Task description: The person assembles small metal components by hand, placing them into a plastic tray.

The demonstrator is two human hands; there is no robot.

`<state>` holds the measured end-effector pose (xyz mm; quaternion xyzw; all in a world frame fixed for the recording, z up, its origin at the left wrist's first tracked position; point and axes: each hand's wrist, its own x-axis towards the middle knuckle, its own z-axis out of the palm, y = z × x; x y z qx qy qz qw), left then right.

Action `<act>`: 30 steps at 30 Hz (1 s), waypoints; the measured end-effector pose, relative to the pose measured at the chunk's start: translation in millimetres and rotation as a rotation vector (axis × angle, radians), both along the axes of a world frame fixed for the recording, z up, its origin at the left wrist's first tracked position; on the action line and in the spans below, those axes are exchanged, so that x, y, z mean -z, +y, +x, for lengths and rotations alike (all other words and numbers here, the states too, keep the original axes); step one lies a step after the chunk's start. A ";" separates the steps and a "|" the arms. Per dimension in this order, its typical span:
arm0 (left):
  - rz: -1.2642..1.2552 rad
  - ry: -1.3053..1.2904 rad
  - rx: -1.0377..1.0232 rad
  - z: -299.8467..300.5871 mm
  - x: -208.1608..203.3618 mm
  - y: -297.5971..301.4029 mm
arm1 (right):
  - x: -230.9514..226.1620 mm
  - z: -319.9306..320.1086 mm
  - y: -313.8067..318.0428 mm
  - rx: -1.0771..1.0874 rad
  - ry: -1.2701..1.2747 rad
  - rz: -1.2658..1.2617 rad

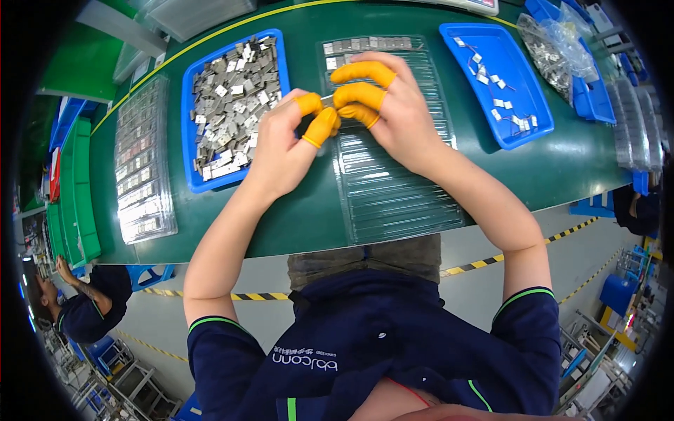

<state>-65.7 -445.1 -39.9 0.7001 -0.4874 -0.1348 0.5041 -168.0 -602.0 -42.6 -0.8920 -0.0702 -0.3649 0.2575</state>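
Note:
My left hand point(282, 144) and my right hand point(399, 112) meet above the near-middle of the green table, with yellow finger cots on several fingers. Between their fingertips is a small pale part point(327, 101), mostly covered by the cots, so its exact kind does not show. Both hands are closed in a pinch around it. Beneath my right hand lies a clear plastic blister tray point(400, 203) with long narrow slots. Small silver-and-white parts point(372, 45) sit in its far rows. Just left of my left hand, a blue tray point(188, 133) holds a heap of similar small metal parts point(235, 98).
At right, another blue tray point(516, 91) holds several small white pieces with thin wires point(497, 103). Bags of parts point(546, 56) lie beyond it. A filled clear tray point(144, 168) rests at left, near green bins point(78, 189). Another person point(91, 305) is at lower left.

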 end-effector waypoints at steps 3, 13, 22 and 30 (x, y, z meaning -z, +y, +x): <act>0.034 0.098 -0.023 0.0 -1.9 2.6 | -5.2 -3.4 2.6 0.059 0.037 -0.092; -0.018 0.259 0.013 2.7 -0.1 2.7 | -11.4 -2.0 2.0 0.215 -0.040 -0.326; 0.011 0.188 -0.032 3.9 -2.7 6.6 | -13.0 -0.5 -12.4 0.312 -0.058 -0.287; -0.025 0.137 -0.019 4.1 -3.1 5.7 | -14.2 -3.0 -4.0 0.052 -0.039 -0.033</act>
